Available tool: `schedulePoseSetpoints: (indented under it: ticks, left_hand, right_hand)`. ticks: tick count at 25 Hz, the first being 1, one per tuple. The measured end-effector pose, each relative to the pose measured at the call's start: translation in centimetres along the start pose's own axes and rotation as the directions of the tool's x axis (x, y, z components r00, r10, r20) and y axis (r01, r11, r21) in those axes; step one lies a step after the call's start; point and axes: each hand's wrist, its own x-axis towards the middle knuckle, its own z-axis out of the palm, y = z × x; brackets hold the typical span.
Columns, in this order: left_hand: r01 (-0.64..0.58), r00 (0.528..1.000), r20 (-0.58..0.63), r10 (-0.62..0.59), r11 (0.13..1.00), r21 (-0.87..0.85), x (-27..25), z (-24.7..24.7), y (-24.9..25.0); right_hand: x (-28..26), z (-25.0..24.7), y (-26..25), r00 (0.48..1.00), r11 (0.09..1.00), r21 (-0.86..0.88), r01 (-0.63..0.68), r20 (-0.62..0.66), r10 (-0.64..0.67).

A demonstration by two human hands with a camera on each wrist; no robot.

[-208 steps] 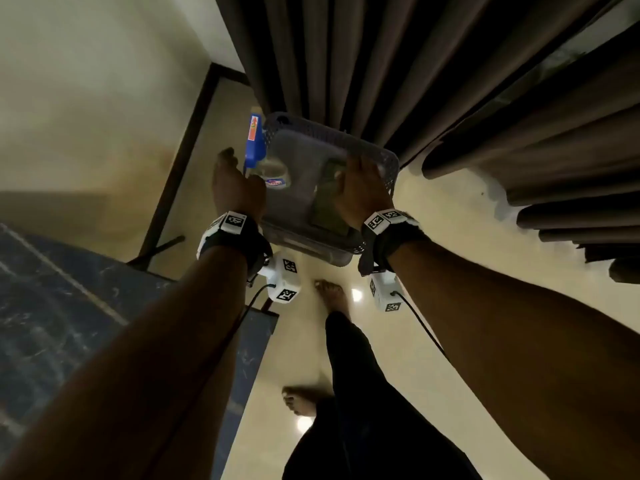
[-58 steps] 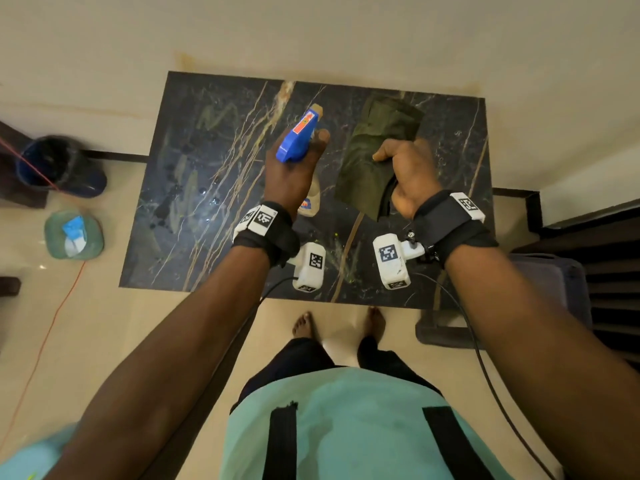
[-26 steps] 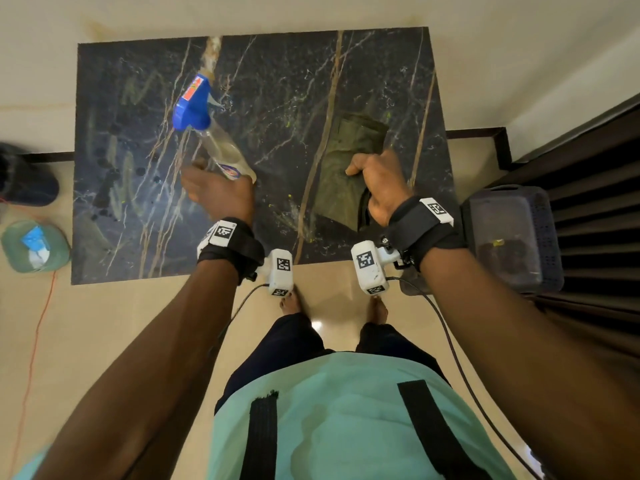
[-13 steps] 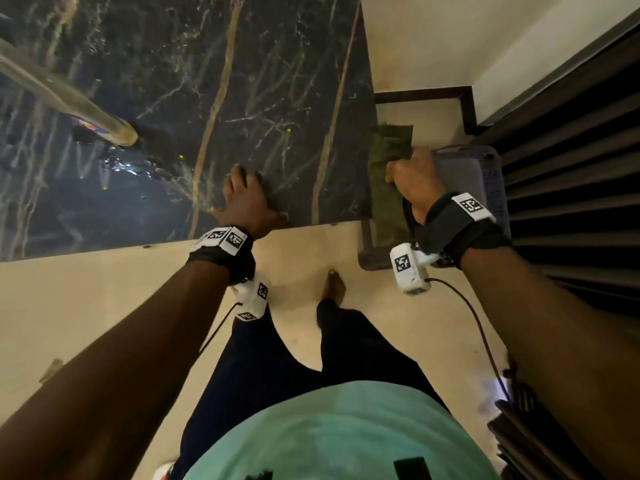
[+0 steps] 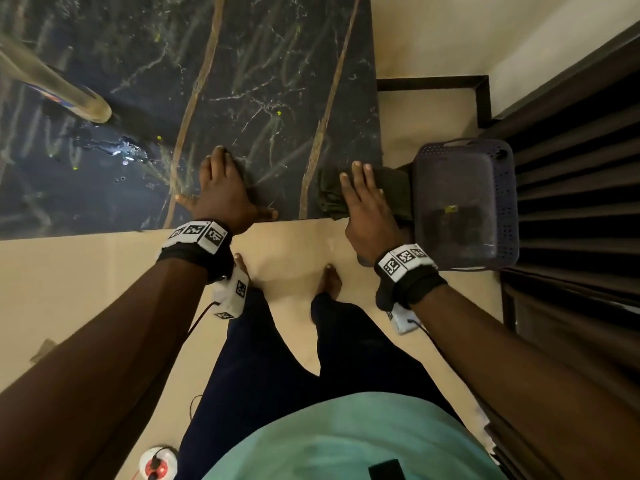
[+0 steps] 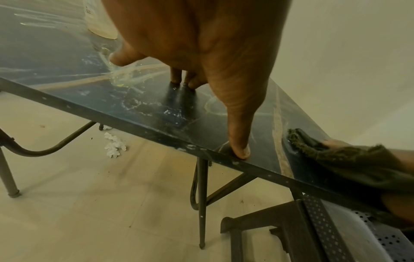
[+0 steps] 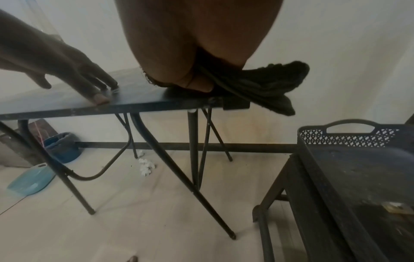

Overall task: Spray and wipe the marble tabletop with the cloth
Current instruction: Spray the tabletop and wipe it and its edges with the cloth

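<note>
The dark marble tabletop (image 5: 263, 64) has gold veins and wet spray drops near its front edge. My left hand (image 5: 221, 188) rests flat on it, fingers spread, thumb at the front edge (image 6: 239, 152). My right hand (image 5: 363, 199) presses with straight fingers on the dark green cloth (image 5: 393, 188) at the table's front right corner. Part of the cloth (image 7: 275, 83) hangs over the corner. The spray bottle (image 5: 59, 91) stands on the table to the far left, apart from both hands; only its clear body shows.
A purple perforated basket (image 5: 502, 202) sits on a dark stool (image 7: 291, 203) just right of the table corner, against dark curtains (image 5: 571, 150). On the floor lie a blue bin (image 7: 62, 147), a teal pan (image 7: 31, 179), white scraps (image 7: 145, 166) and a power strip (image 5: 157, 464).
My right hand brought the cloth from above the basket onto the table's corner and flattened on it. My left hand, which let go of the bottle earlier, stays resting on the tabletop.
</note>
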Motion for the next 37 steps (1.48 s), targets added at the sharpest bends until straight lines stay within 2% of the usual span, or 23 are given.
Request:
schedulePoseSetpoints:
  ticks: [6,11,13,16,18,21,23,26,28,34,37]
  left_hand:
    - [0.007,1.000,0.006,-0.007,1.000,0.009,-0.2,-0.4,0.4]
    - [0.006,1.000,0.022,-0.007,1.000,0.015,-0.1,-0.3,0.1]
    - [-0.004,1.000,0.022,0.004,1.000,0.019,-0.2,-0.2,0.0]
    - [-0.006,1.000,0.016,0.005,1.000,0.016,-0.1,-0.2,0.1]
    - [-0.004,1.000,0.007,0.004,1.000,0.023,0.0,-0.2,-0.1]
    - [-0.003,1.000,0.011,0.003,1.000,0.019,0.0,-0.1,-0.3]
    - [-0.005,1.000,0.014,0.005,1.000,0.016,-0.2,-0.2,-0.1]
    - [0.002,1.000,0.027,-0.002,1.000,-0.009,-0.2,-0.3,-0.1]
    - [0.000,1.000,0.028,0.000,1.000,-0.004,-0.1,-0.3,-0.2]
    - [-0.011,1.000,0.017,0.011,1.000,0.008,0.0,-0.1,-0.2]
    - [-0.010,1.000,0.021,0.010,1.000,0.006,-0.1,-0.2,-0.2]
  right_hand:
    - [-4.6,1.5,0.3,0.996,0.994,-0.085,0.063,0.062,-0.058]
    - [-0.1,0.2,-0.1,0.999,0.997,-0.064,0.036,0.015,-0.035]
    - [-1.2,0.7,-0.3,1.000,0.997,-0.070,0.015,0.021,-0.014]
    - [-4.1,1.4,0.2,0.996,0.989,-0.133,0.062,0.073,-0.052]
    - [-2.9,0.9,0.3,0.994,0.989,-0.120,0.084,0.079,-0.075]
    - [0.1,-0.1,-0.1,0.997,0.996,-0.072,0.052,0.059,-0.048]
    - [-0.5,0.0,-0.1,0.997,0.998,-0.052,0.040,0.073,-0.037]
    - [-3.0,0.3,0.7,0.988,0.990,-0.074,0.117,0.112,-0.109]
    - [-2.6,-0.2,1.2,0.988,0.990,-0.046,0.136,0.086,-0.132]
    - [-0.6,-0.1,-1.3,0.999,0.999,-0.024,0.040,-0.014,-0.041]
    - [-1.1,1.0,-2.9,0.992,0.993,0.011,0.116,-0.053,-0.115]
